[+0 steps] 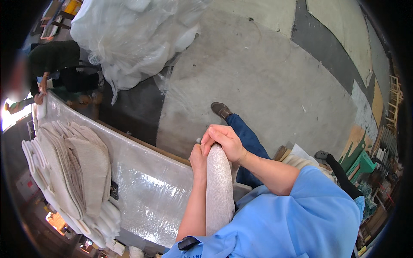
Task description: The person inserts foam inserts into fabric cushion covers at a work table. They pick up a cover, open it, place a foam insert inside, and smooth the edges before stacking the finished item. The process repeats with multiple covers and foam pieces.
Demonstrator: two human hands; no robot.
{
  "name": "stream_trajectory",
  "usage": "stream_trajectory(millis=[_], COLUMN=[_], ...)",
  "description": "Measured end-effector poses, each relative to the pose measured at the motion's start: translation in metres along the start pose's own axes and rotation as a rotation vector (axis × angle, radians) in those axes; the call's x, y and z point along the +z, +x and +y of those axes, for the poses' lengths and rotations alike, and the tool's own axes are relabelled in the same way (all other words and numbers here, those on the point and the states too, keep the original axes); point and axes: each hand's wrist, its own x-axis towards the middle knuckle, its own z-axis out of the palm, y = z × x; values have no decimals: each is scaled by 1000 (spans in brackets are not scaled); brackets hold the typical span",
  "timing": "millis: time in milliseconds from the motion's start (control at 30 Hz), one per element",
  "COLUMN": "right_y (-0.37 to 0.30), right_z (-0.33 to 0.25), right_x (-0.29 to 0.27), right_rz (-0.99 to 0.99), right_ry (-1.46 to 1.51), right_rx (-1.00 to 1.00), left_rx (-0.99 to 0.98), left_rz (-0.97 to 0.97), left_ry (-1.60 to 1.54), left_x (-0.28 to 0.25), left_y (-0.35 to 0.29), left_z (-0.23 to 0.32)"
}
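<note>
A long, narrow light-grey fabric piece (219,189), rounded at its far end and padded-looking, stands out from my body between my forearms. My left hand (198,161) is closed at the left side of its far end, fingers mostly hidden. Over the tip curls my right hand (226,139), its fingers bent and meeting the left hand. Both hands grip the fabric at that end; the exact finger hold is covered. A small white tuft (198,140) shows just beyond the left hand.
To the left, a plastic-covered table (146,193) bears a stack of similar folded fabric pieces (86,172). Another person (56,60) works at its far end. Large plastic bags of white filling (137,38) lie beyond. At right are a green crate (363,161) and wooden pieces.
</note>
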Motion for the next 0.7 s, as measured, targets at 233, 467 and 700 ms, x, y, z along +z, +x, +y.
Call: stream_trajectory(millis=[233, 467, 700], right_y=[-2, 3, 2], right_z=[-3, 0, -13], right_x=[-2, -17, -9], right_rz=[138, 82, 4], right_ry=[120, 87, -37], right_rx=[10, 97, 65], left_rx=[-16, -10, -15], left_rz=[62, 160, 214], left_ry=[72, 192, 240], left_x=[-1, -6, -63], left_y=[-2, -26, -121], left_z=[-9, 44, 35])
